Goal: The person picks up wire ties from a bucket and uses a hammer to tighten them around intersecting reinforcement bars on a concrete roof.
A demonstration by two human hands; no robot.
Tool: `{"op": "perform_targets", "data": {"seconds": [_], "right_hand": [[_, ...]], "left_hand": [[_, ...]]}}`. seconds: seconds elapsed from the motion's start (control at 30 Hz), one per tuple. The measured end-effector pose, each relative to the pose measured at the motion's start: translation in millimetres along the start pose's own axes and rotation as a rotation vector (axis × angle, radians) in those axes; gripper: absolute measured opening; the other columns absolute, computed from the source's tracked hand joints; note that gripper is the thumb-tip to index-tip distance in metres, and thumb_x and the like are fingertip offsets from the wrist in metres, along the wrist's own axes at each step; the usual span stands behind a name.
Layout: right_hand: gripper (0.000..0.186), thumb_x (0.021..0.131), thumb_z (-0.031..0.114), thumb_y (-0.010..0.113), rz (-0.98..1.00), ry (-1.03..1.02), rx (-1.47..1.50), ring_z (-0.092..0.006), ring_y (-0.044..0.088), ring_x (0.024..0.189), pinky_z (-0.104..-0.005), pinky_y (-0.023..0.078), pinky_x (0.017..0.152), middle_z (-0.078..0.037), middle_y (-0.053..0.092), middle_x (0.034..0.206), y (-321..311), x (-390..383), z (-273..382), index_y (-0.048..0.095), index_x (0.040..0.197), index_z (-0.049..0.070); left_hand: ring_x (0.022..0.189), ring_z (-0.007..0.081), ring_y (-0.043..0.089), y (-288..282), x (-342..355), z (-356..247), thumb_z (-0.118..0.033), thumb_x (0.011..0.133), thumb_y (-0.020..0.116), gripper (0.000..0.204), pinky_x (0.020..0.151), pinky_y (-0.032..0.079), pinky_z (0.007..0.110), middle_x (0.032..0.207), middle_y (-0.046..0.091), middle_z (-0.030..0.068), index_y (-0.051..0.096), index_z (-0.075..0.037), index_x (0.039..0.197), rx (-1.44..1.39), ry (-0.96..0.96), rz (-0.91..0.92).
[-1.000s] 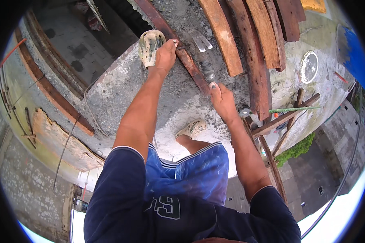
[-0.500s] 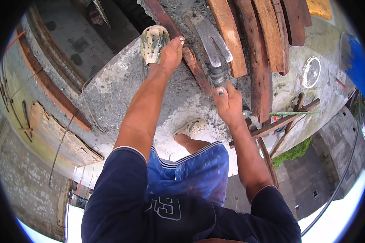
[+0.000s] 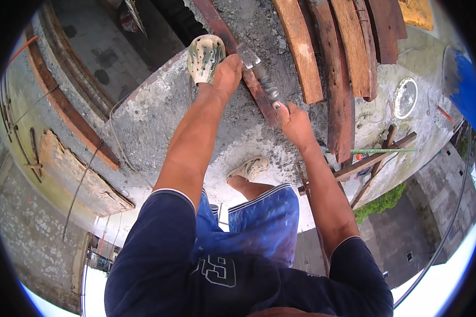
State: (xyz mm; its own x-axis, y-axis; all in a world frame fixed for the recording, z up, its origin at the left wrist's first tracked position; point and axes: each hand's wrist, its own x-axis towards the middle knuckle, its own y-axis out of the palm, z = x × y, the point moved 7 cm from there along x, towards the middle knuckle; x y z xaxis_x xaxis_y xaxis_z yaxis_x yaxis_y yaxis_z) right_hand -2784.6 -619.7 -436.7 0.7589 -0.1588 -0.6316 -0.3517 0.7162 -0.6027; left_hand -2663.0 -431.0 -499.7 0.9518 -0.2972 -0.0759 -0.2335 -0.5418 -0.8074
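My right hand (image 3: 296,124) is closed round the dark grip of a hammer (image 3: 266,82). The metal head of the hammer is down at a narrow reddish wooden strip (image 3: 258,94), right beside the fingers of my left hand (image 3: 228,75). My left hand is closed, its fingertips pinched together over the strip; the hammer head covers what they may hold. Just left of that hand, my foot in a perforated cream and green clog (image 3: 205,57) is planted beside the strip. My other clog (image 3: 251,167) stands nearer on the rough concrete.
Several wooden planks (image 3: 301,53) lie side by side to the right. A floor opening (image 3: 98,53) drops away at the far left, edged by a long reddish beam (image 3: 69,108). A round white lid-like disc (image 3: 405,98) and crossed timbers (image 3: 375,154) lie at the right.
The hammer has swung down and left, its raised claw end no longer facing up to view, and its head now meets the strip by my left hand. My left hand has shifted slightly.
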Motion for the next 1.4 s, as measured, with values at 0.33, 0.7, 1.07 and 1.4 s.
{"op": "perform_targets", "data": {"seconds": [0.33, 0.7, 1.07, 1.4], "right_hand": [[0.059, 0.095, 0.060, 0.050, -0.193, -0.384, 0.683, -0.0115, 0.051, 0.052, -0.0254, 0.040, 0.048, -0.003, 0.053, 0.062, -82, -61, 121, 0.057, 0.087, 0.002], [0.051, 0.100, 0.048, 0.050, 0.083, -0.002, 0.542, -0.0149, 0.055, 0.056, -0.0291, 0.044, 0.052, -0.007, 0.058, 0.064, -66, -22, 87, 0.059, 0.084, 0.000], [0.050, 0.096, 0.044, 0.057, -0.167, -0.029, 0.070, -0.0332, 0.059, 0.060, -0.0425, 0.049, 0.060, -0.025, 0.061, 0.071, 33, 0, -18, 0.057, 0.088, -0.005], [0.063, 0.091, 0.066, 0.053, -0.265, -0.545, 1.065, -0.0102, 0.043, 0.049, -0.0241, 0.033, 0.046, -0.001, 0.045, 0.059, -140, -36, 191, 0.052, 0.088, 0.003]], "left_hand": [[0.101, 0.0204, 0.065, -130, -31, 20, -0.003, 0.097, 0.047, 0.047, 0.085, 0.052, 0.033, 0.125, 0.061, 0.0142, 0.036, -0.004, 0.143, -1.022, -0.878, -0.321], [0.090, 0.0209, 0.065, -188, -83, -17, -0.011, 0.099, 0.048, 0.040, 0.076, 0.055, 0.033, 0.118, 0.060, 0.0186, 0.036, 0.000, 0.136, -1.128, -0.977, -0.419], [0.087, 0.0195, 0.065, -175, -37, -22, -0.011, 0.100, 0.048, 0.028, 0.072, 0.054, 0.031, 0.108, 0.065, 0.0155, 0.048, 0.000, 0.126, -1.083, -0.903, -0.397], [0.084, 0.0187, 0.065, -196, -45, -4, -0.011, 0.099, 0.047, 0.026, 0.070, 0.053, 0.030, 0.104, 0.065, 0.0145, 0.050, 0.000, 0.123, -1.099, -0.950, -0.492]]}}
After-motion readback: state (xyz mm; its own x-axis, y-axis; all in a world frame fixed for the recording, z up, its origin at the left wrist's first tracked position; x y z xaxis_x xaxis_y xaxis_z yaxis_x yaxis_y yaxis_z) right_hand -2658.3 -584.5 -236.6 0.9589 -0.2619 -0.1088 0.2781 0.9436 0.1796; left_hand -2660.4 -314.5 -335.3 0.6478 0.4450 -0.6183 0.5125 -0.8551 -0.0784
